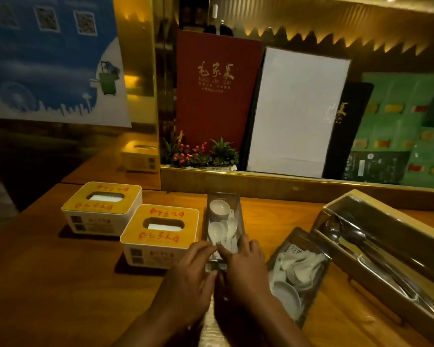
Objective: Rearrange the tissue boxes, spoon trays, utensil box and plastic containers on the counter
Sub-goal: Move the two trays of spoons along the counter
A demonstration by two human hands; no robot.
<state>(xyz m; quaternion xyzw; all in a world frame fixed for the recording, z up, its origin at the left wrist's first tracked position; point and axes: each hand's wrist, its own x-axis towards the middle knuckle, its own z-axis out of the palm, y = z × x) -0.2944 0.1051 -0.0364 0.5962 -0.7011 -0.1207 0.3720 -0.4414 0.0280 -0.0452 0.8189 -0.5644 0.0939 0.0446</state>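
The narrow clear plastic spoon tray of white ceramic spoons, just right of the nearer yellow-topped white tissue box, runs lengthwise straight away from the person, its near end pinched between left hand and right hand, equally close, fingers curled.

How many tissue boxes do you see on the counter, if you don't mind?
3: far-left box, nearer box beside the spoon tray, dim box behind, partly hidden.
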